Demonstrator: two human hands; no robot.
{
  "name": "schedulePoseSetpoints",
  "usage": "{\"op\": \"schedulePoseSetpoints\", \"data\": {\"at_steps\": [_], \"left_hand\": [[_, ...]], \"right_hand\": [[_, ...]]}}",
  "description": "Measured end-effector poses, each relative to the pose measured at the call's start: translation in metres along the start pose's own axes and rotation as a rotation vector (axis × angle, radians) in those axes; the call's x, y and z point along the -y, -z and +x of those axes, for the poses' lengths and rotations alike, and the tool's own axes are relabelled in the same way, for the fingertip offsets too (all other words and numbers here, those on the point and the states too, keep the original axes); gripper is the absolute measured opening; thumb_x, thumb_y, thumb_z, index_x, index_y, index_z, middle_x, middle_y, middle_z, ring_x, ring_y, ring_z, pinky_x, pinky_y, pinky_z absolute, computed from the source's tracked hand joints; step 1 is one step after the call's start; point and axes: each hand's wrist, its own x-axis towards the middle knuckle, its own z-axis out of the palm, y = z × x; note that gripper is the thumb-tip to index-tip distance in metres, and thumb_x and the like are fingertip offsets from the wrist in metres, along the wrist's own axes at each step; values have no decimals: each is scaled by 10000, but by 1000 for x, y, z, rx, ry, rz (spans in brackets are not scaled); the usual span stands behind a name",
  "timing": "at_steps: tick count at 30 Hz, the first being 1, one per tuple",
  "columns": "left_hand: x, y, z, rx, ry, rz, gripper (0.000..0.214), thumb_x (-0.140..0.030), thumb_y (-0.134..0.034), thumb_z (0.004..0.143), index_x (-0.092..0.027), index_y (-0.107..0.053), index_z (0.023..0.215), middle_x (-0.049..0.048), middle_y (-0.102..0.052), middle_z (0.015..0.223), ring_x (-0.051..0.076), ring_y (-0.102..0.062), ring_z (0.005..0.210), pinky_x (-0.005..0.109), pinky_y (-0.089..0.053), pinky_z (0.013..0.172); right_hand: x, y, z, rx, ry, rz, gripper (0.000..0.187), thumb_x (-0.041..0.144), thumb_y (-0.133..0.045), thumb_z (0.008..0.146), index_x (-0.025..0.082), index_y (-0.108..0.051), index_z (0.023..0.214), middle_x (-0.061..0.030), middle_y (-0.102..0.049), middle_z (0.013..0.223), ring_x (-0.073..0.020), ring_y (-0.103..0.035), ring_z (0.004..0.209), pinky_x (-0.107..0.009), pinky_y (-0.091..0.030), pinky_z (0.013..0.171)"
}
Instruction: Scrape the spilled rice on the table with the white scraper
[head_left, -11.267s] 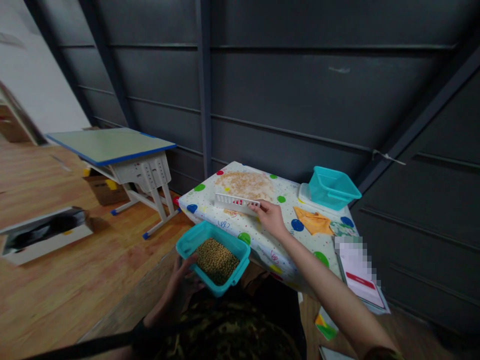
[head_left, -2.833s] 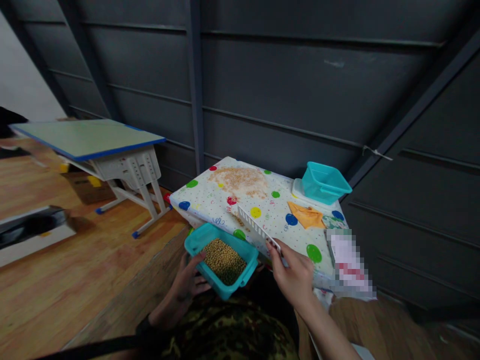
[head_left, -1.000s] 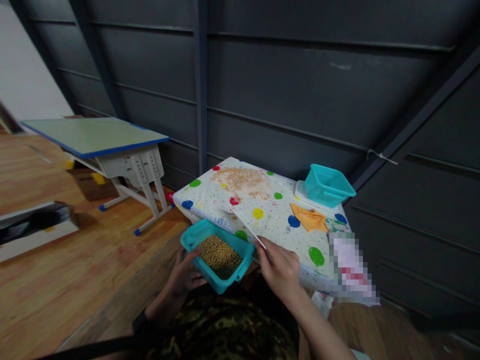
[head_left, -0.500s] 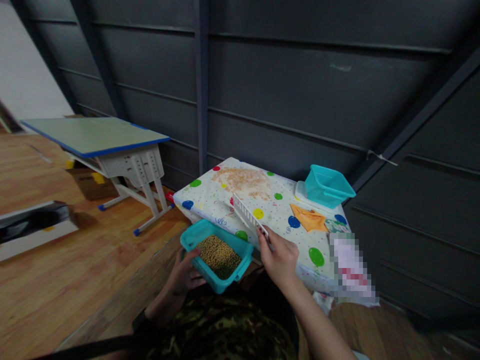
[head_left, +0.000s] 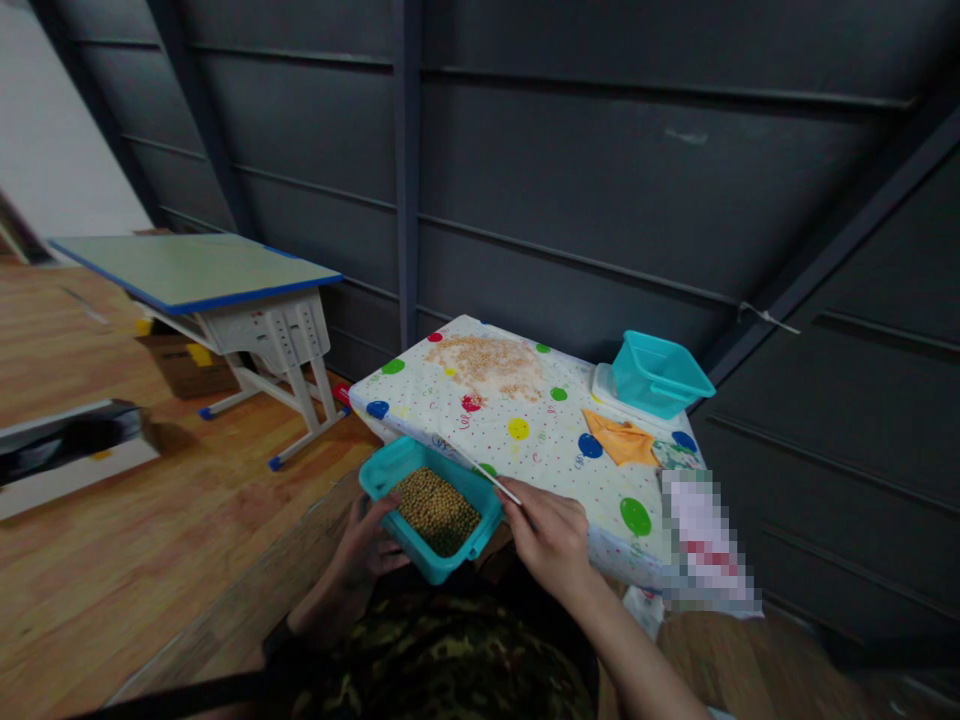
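We see, at the lower centre of the frame, a teal tub (head_left: 375,472) of round beans (head_left: 437,508), held at the near edge of a covered table (head_left: 574,365). Left of it, the left hand (head_left: 360,537) is clamped on the wall, thumb over the rim; we cannot make out all its fingers beneath. To the right, the right hand (head_left: 553,530) pinches one end of a thin white strip (head_left: 491,480), seen edge-on, whose far end points towards the tub's upper rim; we cannot tell whether the two touch. Loose grain (head_left: 491,368) lies spread near the middle of the frame, while a second teal tub (head_left: 660,378) and an orange cloth (head_left: 619,438) sit at centre right. We judge spilling to be the chief hazard: should the one-handed hold let the tub tip, beans could run over its lower rim. Were the strip to catch that rim, it might jolt the load; and grain pushed towards any gap between tub and table could drop to the floor.
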Motion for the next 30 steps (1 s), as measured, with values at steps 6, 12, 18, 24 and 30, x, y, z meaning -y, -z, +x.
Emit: {"op": "schedulePoseSetpoints", "data": {"at_steps": [6,12,18,24,30], "left_hand": [[3,-3,8,-41,-4,70,513,-366,-757,1122,-363,-494,1563,15,-764,1031,246,-811,677,369,-694,665],[10,4,13,-57,-67,62,562,-461,-881,1052,-379,-565,1509,-82,-551,878,183,-706,621,352,-699,685],[10,9,20,-32,26,66,686,-472,-867,1068,-402,-477,1628,16,-709,1140,272,-849,805,447,-757,754],[14,13,23,-31,-2,38,751,-514,-942,983,-397,-506,1583,42,-733,1166,323,-884,895,450,-770,758],[13,7,18,-67,-15,56,621,-477,-886,1025,-386,-554,1542,1,-705,1078,222,-789,696,356,-714,635]], "right_hand": [[-23,3,11,-150,-358,-28,393,511,-745,1163,250,-967,971,-57,-922,855,-250,-857,680,-314,-698,645],[-91,-14,65,-164,-703,85,788,965,-708,930,236,-685,631,18,-556,570,-181,-509,602,-309,-417,586],[-117,-34,81,-57,-734,156,709,929,-702,884,245,-701,696,25,-545,620,-189,-498,668,-320,-390,653],[-112,-39,79,-32,-760,156,674,895,-714,854,253,-645,660,25,-500,615,-186,-485,670,-325,-391,652],[-102,-41,72,-25,-752,211,672,880,-714,857,275,-559,610,21,-471,622,-183,-446,665,-333,-373,646]]}}
